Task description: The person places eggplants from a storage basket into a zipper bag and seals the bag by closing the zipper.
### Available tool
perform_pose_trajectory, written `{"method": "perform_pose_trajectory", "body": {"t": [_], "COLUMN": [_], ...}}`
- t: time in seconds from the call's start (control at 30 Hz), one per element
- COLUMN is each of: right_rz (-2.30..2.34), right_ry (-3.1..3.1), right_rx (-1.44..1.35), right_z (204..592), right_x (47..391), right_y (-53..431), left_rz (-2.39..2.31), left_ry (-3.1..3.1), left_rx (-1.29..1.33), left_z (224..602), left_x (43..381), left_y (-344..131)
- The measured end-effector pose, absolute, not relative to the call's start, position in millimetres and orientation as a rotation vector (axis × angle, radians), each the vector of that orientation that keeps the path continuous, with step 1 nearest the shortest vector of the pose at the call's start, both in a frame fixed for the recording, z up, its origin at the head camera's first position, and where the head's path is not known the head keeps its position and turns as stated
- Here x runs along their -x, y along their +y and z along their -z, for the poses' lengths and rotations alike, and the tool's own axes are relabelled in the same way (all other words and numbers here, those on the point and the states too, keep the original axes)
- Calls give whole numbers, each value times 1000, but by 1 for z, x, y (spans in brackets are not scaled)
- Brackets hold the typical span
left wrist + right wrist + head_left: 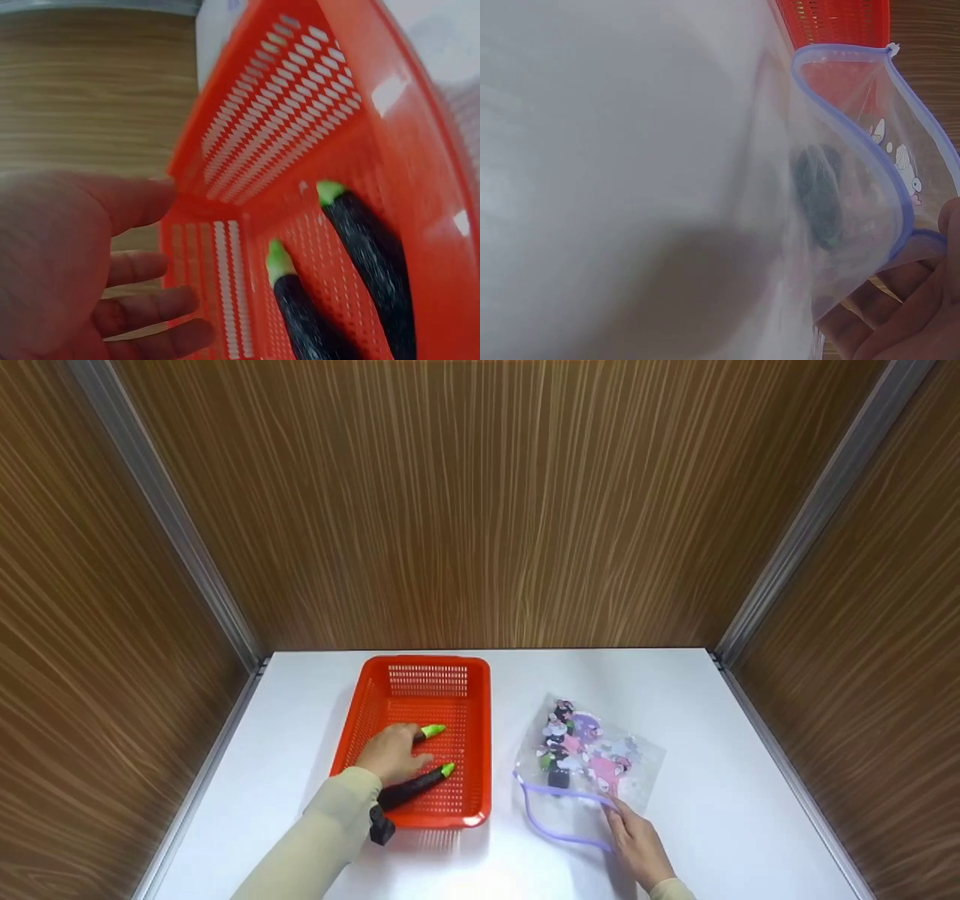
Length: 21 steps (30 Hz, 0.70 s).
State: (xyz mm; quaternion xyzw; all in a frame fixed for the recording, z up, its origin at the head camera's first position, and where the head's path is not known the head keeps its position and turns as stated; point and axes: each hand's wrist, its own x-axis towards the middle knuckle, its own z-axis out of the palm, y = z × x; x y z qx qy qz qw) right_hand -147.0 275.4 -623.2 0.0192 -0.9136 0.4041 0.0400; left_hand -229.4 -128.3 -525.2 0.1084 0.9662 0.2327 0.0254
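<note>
My left hand [391, 756] reaches into the red plastic basket [486, 735], over two dark eggplants with bright green tips. Its fingers and thumb are spread with nothing between them in the left wrist view. One eggplant [367, 262] lies near the basket's long wall; the other eggplant [300, 315] lies beside it. To the right, my right hand [637, 840] pinches the purple-edged mouth of a clear zip bag [637, 780] printed with pink and purple cartoon figures. The bag's mouth gapes. A dark, rounded thing [817, 195] shows through its plastic.
The basket and bag lie on a white table [720, 780], the basket left of the bag. Wood-grain panels [480, 510] enclose the table at the back and both sides, with metal strips [810, 525] in the corners.
</note>
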Motion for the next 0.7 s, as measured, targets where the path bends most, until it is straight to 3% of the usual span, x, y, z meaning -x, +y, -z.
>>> {"method": "perform_pose_trajectory", "body": {"t": [0.7], "right_rz": [-1224], "right_ry": [-2809], "right_rx": [-15], "right_z": [621], "right_x": [147], "right_y": [274], "left_rz": [-480], "left_ry": [2711], "left_rx": [-192], "left_z": [551], "left_x": [266], "left_y": [-157]}}
